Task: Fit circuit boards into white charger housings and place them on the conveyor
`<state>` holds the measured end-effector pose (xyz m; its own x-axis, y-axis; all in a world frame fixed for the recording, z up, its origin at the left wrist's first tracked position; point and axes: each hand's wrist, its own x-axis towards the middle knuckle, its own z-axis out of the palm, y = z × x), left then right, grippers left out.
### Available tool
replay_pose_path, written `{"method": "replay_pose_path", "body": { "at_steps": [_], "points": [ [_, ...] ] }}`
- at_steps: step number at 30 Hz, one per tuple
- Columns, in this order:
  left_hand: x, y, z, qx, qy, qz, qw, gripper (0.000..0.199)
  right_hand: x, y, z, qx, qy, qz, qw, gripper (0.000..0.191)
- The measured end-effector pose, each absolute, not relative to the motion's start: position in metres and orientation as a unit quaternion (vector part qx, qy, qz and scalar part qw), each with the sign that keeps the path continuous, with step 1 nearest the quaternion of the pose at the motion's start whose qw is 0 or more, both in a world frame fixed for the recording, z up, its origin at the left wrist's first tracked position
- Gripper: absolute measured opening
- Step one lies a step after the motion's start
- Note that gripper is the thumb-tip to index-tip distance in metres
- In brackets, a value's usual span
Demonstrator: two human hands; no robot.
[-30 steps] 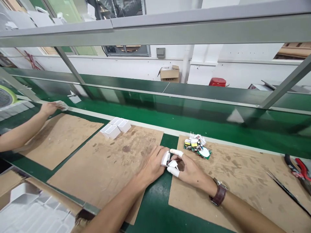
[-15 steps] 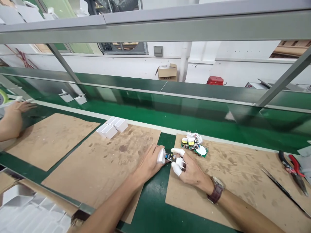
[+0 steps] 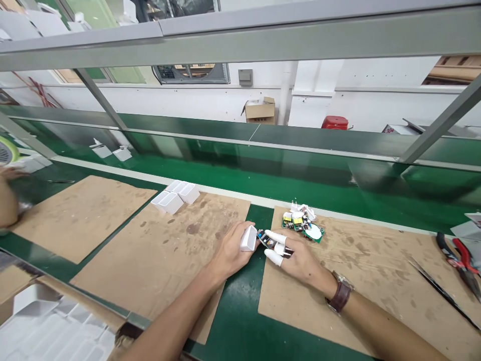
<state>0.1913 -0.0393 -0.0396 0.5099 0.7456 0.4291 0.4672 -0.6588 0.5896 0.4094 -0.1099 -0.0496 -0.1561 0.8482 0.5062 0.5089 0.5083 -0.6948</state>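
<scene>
My left hand (image 3: 233,249) is closed around a small white plastic housing (image 3: 248,239), its open end turned to the right. Two white-capped fingers of my right hand (image 3: 296,258) pinch a circuit board (image 3: 267,241) with a white plug piece (image 3: 280,248) at its near end. The board's far end is right at the mouth of the housing; whether it touches the rim I cannot tell. Behind my right hand lies a pile of circuit boards (image 3: 300,221) with white plug parts. Several white housings (image 3: 175,194) stand together on the left cardboard sheet (image 3: 161,255).
Pliers (image 3: 460,260) and tweezers (image 3: 443,293) lie on the right cardboard sheet (image 3: 368,281). A box of white housings (image 3: 56,326) is at lower left. A green conveyor belt (image 3: 225,173) runs behind. Another person's arm (image 3: 7,200) shows at the left edge.
The housing has turned in my left hand so more of its side shows. My right hand has tilted the board. The other person's hand has drawn back to the left.
</scene>
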Motion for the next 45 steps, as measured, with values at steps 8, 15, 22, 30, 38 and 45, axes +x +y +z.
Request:
{"method": "replay_pose_path", "body": {
  "at_steps": [8,15,22,30,38,45],
  "points": [
    [0.189,-0.040,-0.038,0.845,0.339,0.363,0.199,0.038,0.404,-0.110,-0.047,-0.394,-0.706,0.224,0.544,0.037],
    [0.186,-0.036,-0.041,0.869,0.320,0.336,0.170,0.043,0.400,-0.115,-0.047,-0.369,-0.754,0.162,0.518,0.049],
    [0.183,-0.033,-0.046,0.888,0.310,0.310,0.137,0.045,0.401,-0.120,-0.047,-0.396,-0.744,0.164,0.512,0.063],
    [0.186,-0.033,-0.043,0.896,0.285,0.313,0.136,0.036,0.401,-0.119,-0.058,-0.411,-0.730,0.197,0.509,0.059],
    [0.186,-0.034,-0.041,0.905,0.267,0.303,0.134,0.035,0.399,-0.122,-0.059,-0.450,-0.709,0.228,0.493,0.064],
    [0.184,-0.032,-0.042,0.891,0.280,0.332,0.131,0.033,0.395,-0.119,-0.063,-0.467,-0.663,0.290,0.508,0.062]
  ]
}}
